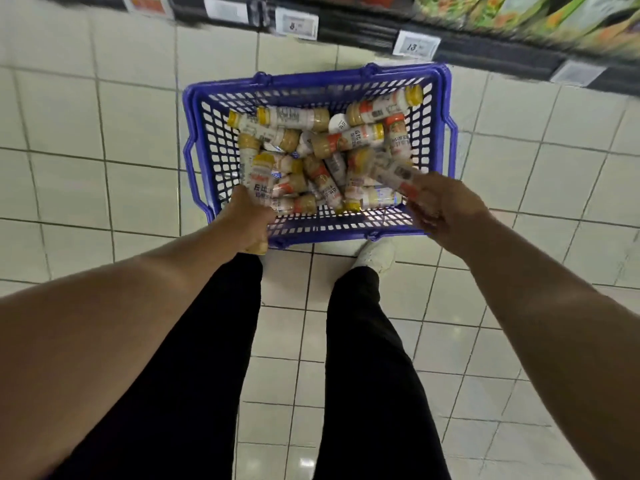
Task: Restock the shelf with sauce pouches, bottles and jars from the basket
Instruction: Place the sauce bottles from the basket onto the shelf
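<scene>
A blue plastic basket [446,109] stands on the tiled floor in front of my feet, filled with several sauce bottles [349,140] lying on their sides, with white-and-orange labels and yellow caps. My left hand [247,221] is closed around one bottle [259,178] at the basket's near left corner; its brown base shows below my fist. My right hand [446,211] grips another bottle [393,173], blurred, above the basket's near right side.
The dark shelf edge [485,51] with white price tags runs along the top, with green packets [540,15] on it at the upper right. My legs in black trousers and a white shoe [375,256] stand just behind the basket.
</scene>
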Tool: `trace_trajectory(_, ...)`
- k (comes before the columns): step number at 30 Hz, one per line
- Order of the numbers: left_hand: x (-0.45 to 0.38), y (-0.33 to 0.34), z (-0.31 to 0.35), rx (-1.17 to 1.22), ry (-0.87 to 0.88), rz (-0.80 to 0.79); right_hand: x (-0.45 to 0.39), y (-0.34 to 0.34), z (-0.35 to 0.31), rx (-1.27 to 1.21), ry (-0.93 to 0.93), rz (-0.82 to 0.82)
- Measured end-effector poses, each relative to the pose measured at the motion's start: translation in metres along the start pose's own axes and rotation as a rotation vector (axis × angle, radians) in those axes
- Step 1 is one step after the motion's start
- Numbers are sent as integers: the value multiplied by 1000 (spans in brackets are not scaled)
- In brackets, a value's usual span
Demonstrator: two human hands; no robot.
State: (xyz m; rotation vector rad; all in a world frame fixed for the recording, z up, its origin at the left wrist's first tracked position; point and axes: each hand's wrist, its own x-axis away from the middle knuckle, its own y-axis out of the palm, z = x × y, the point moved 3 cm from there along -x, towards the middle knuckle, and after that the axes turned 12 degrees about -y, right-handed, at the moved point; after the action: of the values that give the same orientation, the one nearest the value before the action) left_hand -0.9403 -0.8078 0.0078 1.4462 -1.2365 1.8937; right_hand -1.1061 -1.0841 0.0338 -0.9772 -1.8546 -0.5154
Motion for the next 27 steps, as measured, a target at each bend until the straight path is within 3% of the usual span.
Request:
trace_trajectory(3, 62, -15, 17, 47, 91, -98, 68, 6, -22, -201, 78, -139)
trace_trajectory(7, 164, -46, 58, 138, 219, -172, 161, 17, -69, -336, 40, -264)
trace_trajectory(14, 362, -121, 129, 306, 566, -307, 314, 32, -199, -275, -326, -554)
trace_trajectory(20, 506, -192, 168, 431, 895, -255, 431, 40, -309, -138, -648, -734)
trace_trajectory(23, 557, -220, 178, 418, 1037, -230, 482, 53, -350, -166, -732, -797)
trace_trajectory(27, 609, -255, 192, 446, 1216, -237, 534, 76, -388, -56, -1008, -751)
